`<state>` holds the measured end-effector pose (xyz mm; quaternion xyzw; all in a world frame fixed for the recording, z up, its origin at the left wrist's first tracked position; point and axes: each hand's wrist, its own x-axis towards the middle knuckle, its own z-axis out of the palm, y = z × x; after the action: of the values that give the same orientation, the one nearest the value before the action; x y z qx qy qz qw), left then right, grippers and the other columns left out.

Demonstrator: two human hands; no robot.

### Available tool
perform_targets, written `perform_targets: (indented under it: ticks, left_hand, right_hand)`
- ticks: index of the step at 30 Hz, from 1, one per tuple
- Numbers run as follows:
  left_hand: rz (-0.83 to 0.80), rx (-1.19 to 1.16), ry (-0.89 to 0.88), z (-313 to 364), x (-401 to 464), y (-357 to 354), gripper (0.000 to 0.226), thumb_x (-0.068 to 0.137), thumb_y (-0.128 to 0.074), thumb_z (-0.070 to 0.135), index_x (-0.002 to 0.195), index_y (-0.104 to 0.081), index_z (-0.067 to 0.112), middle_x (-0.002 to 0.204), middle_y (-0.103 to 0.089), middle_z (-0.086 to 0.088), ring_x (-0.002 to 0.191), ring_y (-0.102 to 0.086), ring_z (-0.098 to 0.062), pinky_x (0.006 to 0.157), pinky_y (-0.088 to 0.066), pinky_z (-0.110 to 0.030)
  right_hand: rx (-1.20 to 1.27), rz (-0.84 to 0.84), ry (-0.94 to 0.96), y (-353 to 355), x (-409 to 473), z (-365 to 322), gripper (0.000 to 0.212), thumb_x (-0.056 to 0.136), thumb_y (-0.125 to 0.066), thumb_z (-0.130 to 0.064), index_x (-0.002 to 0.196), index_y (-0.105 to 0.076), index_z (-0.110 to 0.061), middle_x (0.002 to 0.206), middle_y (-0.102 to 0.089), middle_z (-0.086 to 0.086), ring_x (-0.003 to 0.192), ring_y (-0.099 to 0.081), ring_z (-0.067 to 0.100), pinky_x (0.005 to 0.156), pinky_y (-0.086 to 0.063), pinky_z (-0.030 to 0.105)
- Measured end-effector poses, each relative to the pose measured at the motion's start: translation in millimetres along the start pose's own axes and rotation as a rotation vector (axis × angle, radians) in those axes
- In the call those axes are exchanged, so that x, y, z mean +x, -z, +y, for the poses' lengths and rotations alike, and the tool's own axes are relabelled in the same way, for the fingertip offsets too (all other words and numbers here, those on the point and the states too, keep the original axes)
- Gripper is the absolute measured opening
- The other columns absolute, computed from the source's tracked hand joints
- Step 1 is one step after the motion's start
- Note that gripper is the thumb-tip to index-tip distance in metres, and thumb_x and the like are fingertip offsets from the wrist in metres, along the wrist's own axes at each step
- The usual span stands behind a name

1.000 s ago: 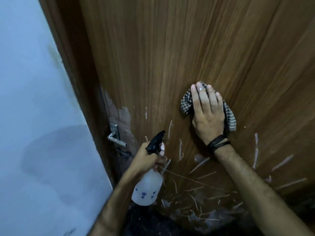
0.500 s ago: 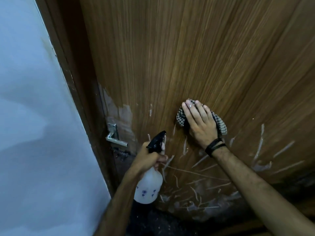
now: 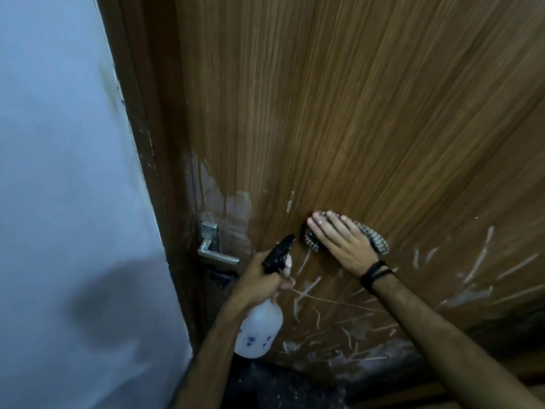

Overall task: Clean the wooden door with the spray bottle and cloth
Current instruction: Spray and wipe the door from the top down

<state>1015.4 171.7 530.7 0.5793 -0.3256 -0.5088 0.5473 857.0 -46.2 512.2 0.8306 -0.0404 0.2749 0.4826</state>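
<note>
We find the wooden door (image 3: 354,113) filling most of the view, its upper panel free of visible marks, its lower part crossed by pale scratches and smears. The checked cloth (image 3: 380,243) lies flat against the door, just right of the lever handle (image 3: 213,252) and right at the upper edge of the marked zone. The right hand (image 3: 342,243) presses it there, fingers straight and laid together over the fabric. The left hand (image 3: 262,281) is clamped round the neck of the spray bottle (image 3: 259,329), which hangs below the fist, its black nozzle pointing up towards the cloth.

Against the pictures of a second ago, the cloth and right hand have travelled down and leftward across the panel, from clean grain to the first streaks. The bottle has kept its place by the handle.

We judge the wiping stroke to be in progress, with the heaviest marks, lower and to the right, apparently not yet wiped.
</note>
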Motion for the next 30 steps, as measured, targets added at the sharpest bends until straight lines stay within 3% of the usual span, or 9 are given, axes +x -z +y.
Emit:
perform_targets:
  ticks: [5, 8, 14, 17, 23, 27, 30]
  left_hand:
    - [0.076, -0.028, -0.007, -1.2, 4.1, 5.4, 0.023, 0.086, -0.063, -0.012, 0.085, -0.06, 0.011, 0.07, -0.056, -0.002, 0.05, -0.045, -0.01, 0.049, -0.04, -0.023]
    - [0.113, -0.069, -0.018, -1.4, 8.8, -0.1, 0.024, 0.086, -0.063, -0.013, 0.088, -0.06, 0.011, 0.079, -0.056, -0.007, 0.054, -0.044, -0.015, 0.049, -0.04, -0.026]
    - [0.232, -0.161, -0.048, -5.0, 12.0, -4.1, 0.021, 0.087, -0.064, -0.012, 0.093, -0.059, 0.007, 0.081, -0.053, -0.011, 0.056, -0.046, -0.017, 0.048, -0.039, -0.024]
    - [0.302, -0.169, -0.067, -7.8, 8.0, -1.2, 0.023, 0.085, -0.064, -0.014, 0.093, -0.06, 0.007, 0.08, -0.055, -0.009, 0.053, -0.051, -0.009, 0.048, -0.042, -0.021]
    - [0.415, -0.211, -0.07, -12.6, 6.1, -0.1, 0.024, 0.086, -0.063, -0.012, 0.092, -0.06, 0.011, 0.078, -0.055, -0.003, 0.052, -0.051, -0.005, 0.052, -0.043, -0.023]
    - [0.599, -0.34, -0.046, -15.4, 9.1, -1.1, 0.024, 0.085, -0.064, -0.012, 0.094, -0.06, 0.01, 0.076, -0.056, -0.004, 0.054, -0.051, -0.01, 0.055, -0.046, -0.029]
    - [0.648, -0.365, -0.04, -21.6, 9.5, 0.0, 0.025, 0.084, -0.065, -0.011, 0.097, -0.062, 0.009, 0.079, -0.059, -0.006, 0.06, -0.053, -0.015, 0.059, -0.048, -0.033]
  right_hand:
    - [0.127, 0.172, -0.296, 15.7, 82.7, 32.9, 0.06, 0.102, -0.04, -0.005, 0.158, -0.022, -0.009, 0.157, -0.031, 0.007, 0.146, -0.026, 0.027, 0.124, -0.018, 0.041]
    - [0.127, 0.187, -0.242, 12.2, 106.5, 26.1, 0.056, 0.103, -0.041, -0.007, 0.157, -0.028, -0.008, 0.159, -0.03, 0.007, 0.145, -0.031, 0.027, 0.123, -0.022, 0.041]
    - [0.104, -0.013, 0.157, -4.8, 60.1, -13.6, 0.051, 0.107, -0.024, -0.007, 0.157, -0.029, -0.01, 0.16, -0.035, 0.006, 0.145, -0.036, 0.025, 0.121, -0.027, 0.038]
    - [0.091, -0.025, 0.124, 0.1, 52.2, -6.3, 0.052, 0.106, -0.019, -0.003, 0.157, -0.03, -0.01, 0.16, -0.035, 0.007, 0.145, -0.035, 0.025, 0.121, -0.026, 0.038]
    - [0.179, 0.124, -0.151, 14.9, 112.5, 15.9, 0.049, 0.107, -0.026, -0.006, 0.156, -0.031, -0.008, 0.16, -0.036, 0.007, 0.145, -0.039, 0.027, 0.122, -0.027, 0.04]
    - [0.232, 0.137, -0.17, 11.3, 134.2, 5.3, 0.05, 0.107, -0.02, -0.006, 0.157, -0.029, -0.006, 0.161, -0.034, 0.009, 0.146, -0.036, 0.027, 0.123, -0.024, 0.041]
    - [0.233, 0.111, -0.1, 1.8, 126.4, -11.6, 0.05, 0.108, -0.019, -0.008, 0.157, -0.028, -0.006, 0.161, -0.034, 0.009, 0.146, -0.036, 0.027, 0.122, -0.025, 0.041]
